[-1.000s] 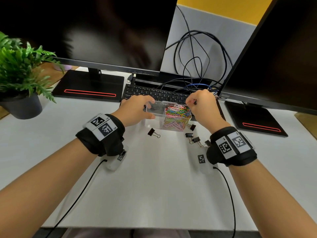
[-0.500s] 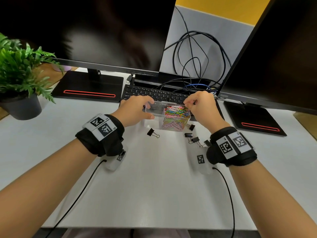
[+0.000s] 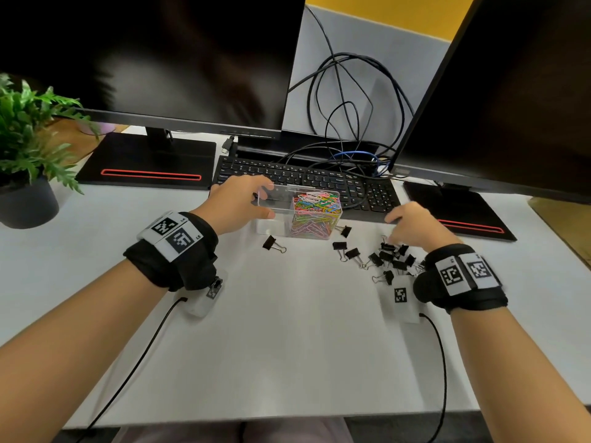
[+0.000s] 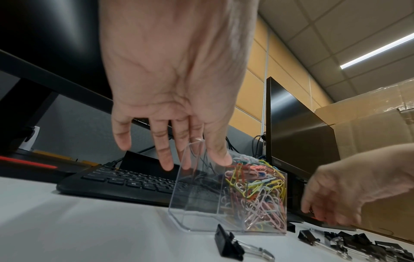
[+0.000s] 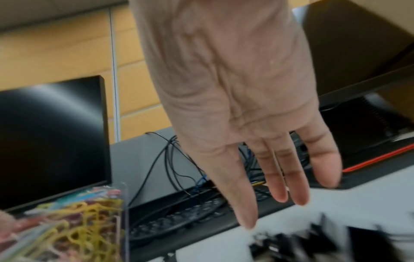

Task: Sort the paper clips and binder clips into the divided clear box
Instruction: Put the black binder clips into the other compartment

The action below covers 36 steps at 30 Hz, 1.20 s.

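Note:
The divided clear box (image 3: 275, 223) stands in front of the keyboard. Its right compartment is packed with coloured paper clips (image 3: 315, 212), and its left compartment looks empty. My left hand (image 3: 256, 203) grips the box's left end, thumb on the near wall and fingers over the far rim (image 4: 197, 141). Black binder clips (image 3: 388, 255) lie in a loose pile right of the box. One more binder clip (image 3: 272, 244) lies in front of it and another (image 3: 343, 231) at its right corner. My right hand (image 3: 395, 230) hovers over the pile with straight fingers (image 5: 277, 186), holding nothing.
A black keyboard (image 3: 319, 183) lies just behind the box, with tangled cables (image 3: 348, 123) beyond. Two monitors on black stands (image 3: 150, 161) flank the desk. A potted plant (image 3: 22, 148) stands at the far left. Wrist cables trail across the white desk (image 3: 287, 330).
My right hand left the box's right rim, moved right and down over the binder clip pile, and its fingers opened. My left hand stayed on the box.

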Each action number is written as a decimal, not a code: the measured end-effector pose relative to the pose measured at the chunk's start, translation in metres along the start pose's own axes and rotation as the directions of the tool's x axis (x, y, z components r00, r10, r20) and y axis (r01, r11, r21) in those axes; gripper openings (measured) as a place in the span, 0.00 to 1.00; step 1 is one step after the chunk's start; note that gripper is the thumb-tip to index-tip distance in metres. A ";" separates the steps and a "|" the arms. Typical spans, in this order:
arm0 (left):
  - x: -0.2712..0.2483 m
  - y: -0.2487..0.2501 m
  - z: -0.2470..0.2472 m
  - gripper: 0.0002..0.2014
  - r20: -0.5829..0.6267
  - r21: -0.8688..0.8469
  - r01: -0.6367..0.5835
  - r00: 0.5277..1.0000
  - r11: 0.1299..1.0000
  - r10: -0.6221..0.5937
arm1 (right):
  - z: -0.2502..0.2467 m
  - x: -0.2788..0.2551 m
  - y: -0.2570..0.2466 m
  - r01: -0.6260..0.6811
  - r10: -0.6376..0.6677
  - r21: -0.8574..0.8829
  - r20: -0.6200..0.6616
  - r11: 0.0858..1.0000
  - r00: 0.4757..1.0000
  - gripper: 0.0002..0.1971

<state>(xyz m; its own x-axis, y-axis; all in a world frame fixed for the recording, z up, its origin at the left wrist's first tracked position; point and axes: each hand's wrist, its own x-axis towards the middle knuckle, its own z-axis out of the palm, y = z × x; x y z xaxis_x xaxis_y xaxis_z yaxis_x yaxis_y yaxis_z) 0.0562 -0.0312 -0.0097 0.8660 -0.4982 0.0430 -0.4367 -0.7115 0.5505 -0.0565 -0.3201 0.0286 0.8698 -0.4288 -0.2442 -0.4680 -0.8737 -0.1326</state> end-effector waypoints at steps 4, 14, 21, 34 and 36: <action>0.000 0.000 0.001 0.26 -0.001 -0.010 -0.004 1.000 1.000 0.004 | 0.008 -0.008 0.013 -0.093 0.086 0.057 0.118 0.994 0.989 0.28; 0.001 -0.003 0.001 0.25 -0.013 -0.010 -0.011 1.000 1.000 0.011 | 0.028 -0.009 0.001 0.007 -0.034 0.190 0.137 0.982 0.990 0.23; 0.001 -0.003 0.001 0.26 -0.015 -0.011 -0.010 1.000 1.000 0.010 | 0.035 -0.012 -0.001 0.057 -0.081 0.235 0.097 0.970 0.992 0.15; -0.001 0.001 -0.001 0.27 -0.004 -0.005 -0.005 1.000 1.000 0.005 | 0.031 -0.015 -0.013 0.073 -0.113 0.289 0.124 0.954 0.986 0.10; -0.002 0.000 -0.001 0.26 -0.003 -0.016 -0.007 1.000 1.000 0.007 | 0.031 -0.016 -0.017 0.078 -0.117 0.281 0.125 0.957 0.985 0.06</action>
<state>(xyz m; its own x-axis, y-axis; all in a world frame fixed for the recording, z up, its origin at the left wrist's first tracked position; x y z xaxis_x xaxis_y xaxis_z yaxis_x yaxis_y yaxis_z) 0.0552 -0.0298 -0.0091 0.8638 -0.5014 0.0496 -0.4387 -0.7001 0.5634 -0.0671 -0.2910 0.0055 0.8920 -0.2915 -0.3454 -0.4240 -0.8046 -0.4157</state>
